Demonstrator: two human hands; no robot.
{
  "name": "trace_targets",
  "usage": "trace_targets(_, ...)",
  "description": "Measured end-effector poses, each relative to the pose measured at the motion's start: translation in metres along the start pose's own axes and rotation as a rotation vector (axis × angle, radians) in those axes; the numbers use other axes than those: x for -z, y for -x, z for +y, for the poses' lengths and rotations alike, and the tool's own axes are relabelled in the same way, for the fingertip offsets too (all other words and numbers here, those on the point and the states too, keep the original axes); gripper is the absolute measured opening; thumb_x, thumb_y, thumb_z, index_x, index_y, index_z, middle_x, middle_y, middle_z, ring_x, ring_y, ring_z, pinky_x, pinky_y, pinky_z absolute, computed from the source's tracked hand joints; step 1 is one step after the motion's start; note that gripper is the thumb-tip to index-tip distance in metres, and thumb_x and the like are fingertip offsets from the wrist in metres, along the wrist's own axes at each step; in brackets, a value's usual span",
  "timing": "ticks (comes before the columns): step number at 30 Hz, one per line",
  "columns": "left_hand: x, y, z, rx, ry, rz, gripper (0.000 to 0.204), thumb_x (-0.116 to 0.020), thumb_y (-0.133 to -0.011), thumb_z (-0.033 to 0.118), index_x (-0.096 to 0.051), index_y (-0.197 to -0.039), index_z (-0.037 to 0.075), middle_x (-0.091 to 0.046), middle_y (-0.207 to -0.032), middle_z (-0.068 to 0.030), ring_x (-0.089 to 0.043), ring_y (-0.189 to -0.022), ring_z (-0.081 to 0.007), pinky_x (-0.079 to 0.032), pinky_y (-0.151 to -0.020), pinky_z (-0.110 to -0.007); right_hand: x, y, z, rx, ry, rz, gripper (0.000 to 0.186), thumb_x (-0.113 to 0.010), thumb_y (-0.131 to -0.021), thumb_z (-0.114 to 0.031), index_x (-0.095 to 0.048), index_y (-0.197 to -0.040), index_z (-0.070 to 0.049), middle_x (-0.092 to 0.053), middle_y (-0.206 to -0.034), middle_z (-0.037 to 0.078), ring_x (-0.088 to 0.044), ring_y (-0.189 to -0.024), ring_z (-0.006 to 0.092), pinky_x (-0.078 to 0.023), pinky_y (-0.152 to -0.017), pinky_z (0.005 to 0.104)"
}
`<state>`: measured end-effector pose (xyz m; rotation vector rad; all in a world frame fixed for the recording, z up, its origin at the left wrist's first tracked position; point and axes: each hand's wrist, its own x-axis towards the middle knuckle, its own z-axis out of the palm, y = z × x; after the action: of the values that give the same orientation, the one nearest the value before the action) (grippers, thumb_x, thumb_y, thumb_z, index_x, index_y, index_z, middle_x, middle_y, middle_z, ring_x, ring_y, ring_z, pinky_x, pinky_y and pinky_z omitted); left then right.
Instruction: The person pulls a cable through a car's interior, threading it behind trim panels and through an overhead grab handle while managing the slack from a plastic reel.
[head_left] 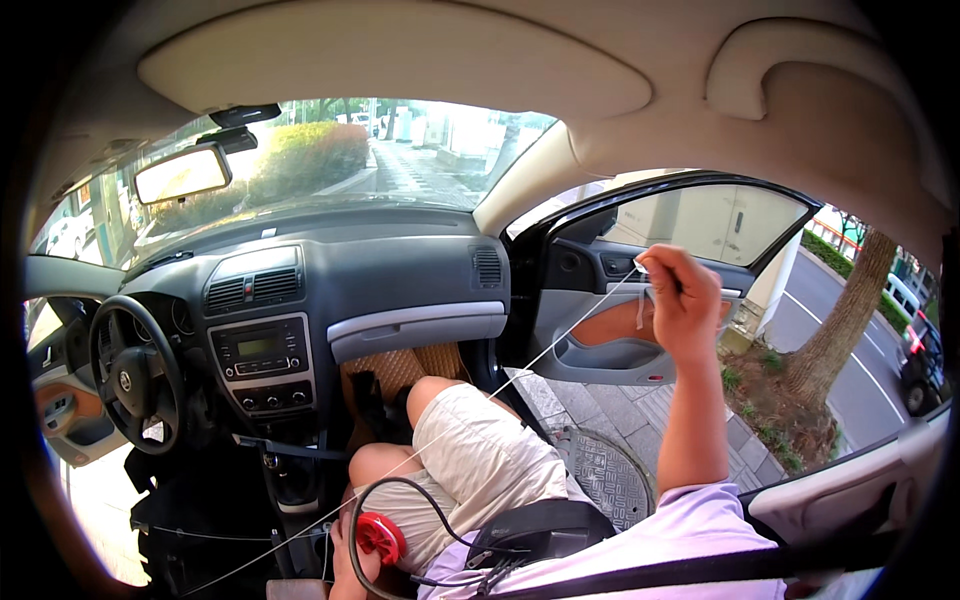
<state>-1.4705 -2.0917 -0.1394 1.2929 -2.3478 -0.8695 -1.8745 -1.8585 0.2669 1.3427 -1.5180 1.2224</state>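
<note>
My right hand is raised before the open passenger door, its fingers closed in a pinch on a thin white string. A small pale end sticks out at the fingertips, and a faint thin strip hangs below them. The taut string slants down across my lap, past my left hand, to the lower left. My left hand is low beside my thigh, fingers curled; what they hold is unclear. Against that hand lies a round red thing with folded edges, its kind unclear. A black cable loops in front of both.
A black pouch rests at my waist. To the left are the gear lever and steering wheel; the dashboard spans the front. The passenger door stands open over paving with a manhole cover and a tree.
</note>
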Motion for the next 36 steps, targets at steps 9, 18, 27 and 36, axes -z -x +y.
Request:
trace_targets(9,0.025,0.008,-0.017,-0.01,-0.253,-0.191,0.06,-0.078,-0.079,0.036,-0.066,-0.135,0.019,-0.059,-0.138,-0.0244,-0.065,-0.121,-0.0439,-0.055,-0.101,-0.052,0.006,-0.039,-0.05,0.195,0.264,0.268,0.006,-0.073,-0.094,-0.001,-0.073,-0.1,-0.003,-0.069,-0.076,0.013,-0.062,-0.058,0.0213,-0.048,-0.059,0.0276)
trace_targets(18,0.004,0.0,-0.026,-0.009,-0.266,-0.041,0.054,-0.075,-0.075,0.021,-0.062,-0.126,0.006,-0.06,-0.129,-0.0325,-0.068,-0.106,-0.0506,-0.059,-0.09,-0.053,-0.002,-0.057,-0.075,0.134,0.149,0.233,0.034,-0.071,-0.097,-0.004,-0.065,-0.13,-0.006,-0.058,-0.064,0.006,-0.045,-0.052,0.0108,-0.037,-0.053,0.0249)
trace_targets(27,0.012,0.003,-0.012,-0.055,-0.428,0.111,0.074,-0.081,-0.074,0.024,-0.053,-0.14,0.005,-0.05,-0.14,-0.0424,-0.069,-0.101,-0.0542,-0.059,-0.086,-0.054,0.007,-0.094,-0.132,0.008,-0.447,0.198,0.057,-0.064,-0.101,-0.002,-0.037,-0.152,-0.005,-0.057,-0.064,0.0,-0.043,-0.056,0.0038,-0.032,-0.052,0.0211)
trace_targets(36,0.151,0.068,0.196,-0.762,-0.122,0.4,0.024,-0.071,-0.082,0.005,-0.071,-0.106,0.001,-0.073,-0.091,-0.0179,-0.073,-0.077,-0.0387,-0.059,-0.068,-0.042,0.008,-0.066,-0.11,-0.027,-0.608,0.022,0.042,-0.058,-0.101,0.004,-0.043,-0.14,-0.004,-0.055,-0.068,0.0,-0.043,-0.062,0.004,-0.032,-0.061,0.0222)
